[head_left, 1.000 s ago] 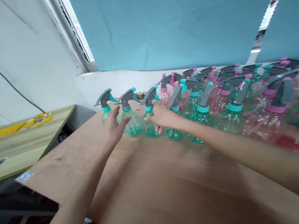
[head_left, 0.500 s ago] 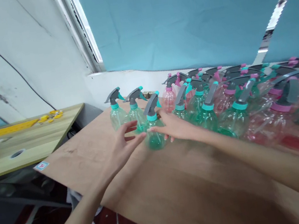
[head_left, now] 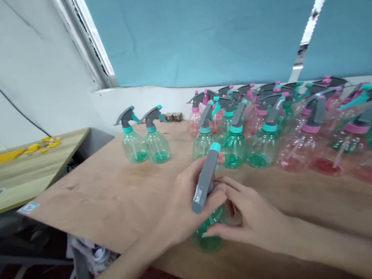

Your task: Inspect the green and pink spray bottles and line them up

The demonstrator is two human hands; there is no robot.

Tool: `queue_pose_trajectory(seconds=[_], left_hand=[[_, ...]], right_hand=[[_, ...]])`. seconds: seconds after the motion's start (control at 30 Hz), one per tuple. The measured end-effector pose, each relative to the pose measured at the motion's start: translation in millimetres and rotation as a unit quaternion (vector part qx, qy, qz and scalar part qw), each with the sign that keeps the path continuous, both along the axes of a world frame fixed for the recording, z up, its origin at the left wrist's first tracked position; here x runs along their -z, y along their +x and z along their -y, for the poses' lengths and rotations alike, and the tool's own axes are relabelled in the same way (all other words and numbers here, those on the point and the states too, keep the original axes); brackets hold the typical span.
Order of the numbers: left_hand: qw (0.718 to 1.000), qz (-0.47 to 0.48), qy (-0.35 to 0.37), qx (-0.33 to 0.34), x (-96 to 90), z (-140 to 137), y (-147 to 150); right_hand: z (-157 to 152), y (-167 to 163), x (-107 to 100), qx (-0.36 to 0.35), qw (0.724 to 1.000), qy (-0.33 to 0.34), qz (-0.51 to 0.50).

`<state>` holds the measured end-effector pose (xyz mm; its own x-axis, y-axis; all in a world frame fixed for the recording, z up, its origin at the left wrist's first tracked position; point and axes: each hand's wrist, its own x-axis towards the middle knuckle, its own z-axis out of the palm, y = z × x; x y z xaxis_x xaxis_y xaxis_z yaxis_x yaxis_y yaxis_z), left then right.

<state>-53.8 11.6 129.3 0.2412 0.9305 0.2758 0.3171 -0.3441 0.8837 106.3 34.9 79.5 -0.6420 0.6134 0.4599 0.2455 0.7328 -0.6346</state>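
Between my hands, near the table's front edge, is a green spray bottle [head_left: 209, 236] with a grey trigger head and a turquoise nozzle tip. My left hand [head_left: 189, 201] wraps round the neck just under the head. Lower down, my right hand [head_left: 251, 212] grips the clear green body, thumb in front. The bottle's collar and trigger are hidden by my fingers. Two similar green spray bottles, one [head_left: 133, 143] beside another [head_left: 156, 143], stand upright at the back left of the table.
Several green and pink spray bottles [head_left: 232, 146] crowd the right of the wooden table [head_left: 101, 187], along the wall. Small brown blocks [head_left: 173, 117] lie at the back. A second table [head_left: 34, 172] with yellow pieces [head_left: 42, 145] stands left, past a gap.
My hands have closed round the green spray bottle and brought it nearer, away from the two at the back left. The view has shifted right.
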Motion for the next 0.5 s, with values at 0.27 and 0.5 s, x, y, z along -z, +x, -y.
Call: queue_pose_trajectory(seconds=[0.27,0.5], left_hand=[[1.0,-0.004,0.025,0.0,4.4,-22,61],[0.999,0.023,-0.007,0.033,12.4,-57,80]], right_hand=[[-4,68,17,0.08,0.994,0.022,0.077],[-21,156,51,0.159,0.971,-0.039,0.176]])
